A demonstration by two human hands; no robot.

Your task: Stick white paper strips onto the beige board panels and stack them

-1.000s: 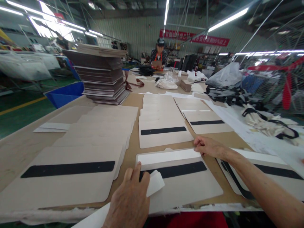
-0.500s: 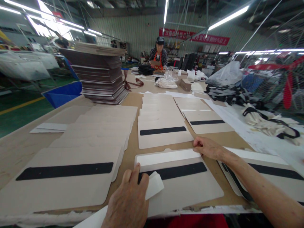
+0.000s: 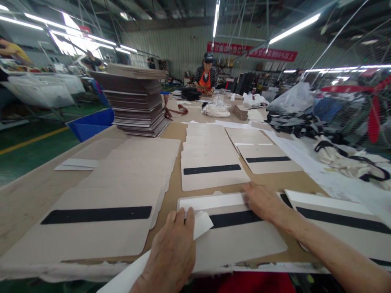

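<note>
A broad bench (image 3: 27, 205) is taken up by rows of flat beige panels. At the left, an overlapped row (image 3: 97, 240) is laid out towards the near edge, its nearest panel crossed by a black band. Beyond the hands, a second overlapped row (image 3: 210, 179) is placed, and at the right a panel with a white strip (image 3: 363, 240) is partly covered by the right forearm.

The panel being worked on (image 3: 241, 246) is set near the bench's front edge, between the left-hand row and the panel at the right. It is seen as flat and beige, with rounded corners; a small tab is shown on its far edge. Below that edge a white strip (image 3: 216, 200) is laid crosswise, and nearer, a black strip (image 3: 235, 219) is partly hidden by the hands.

The right hand (image 3: 264, 201) is reached across the far right corner, palm down, its fingers bent and blurred at the white strip's right end; whether anything is pinched cannot be told. The left hand (image 3: 174, 246) is held palm down, fingers side by side, their tips at the white strip's left end. Beneath it a loose white strip (image 3: 202, 225) is passed, its grip hidden.
</note>
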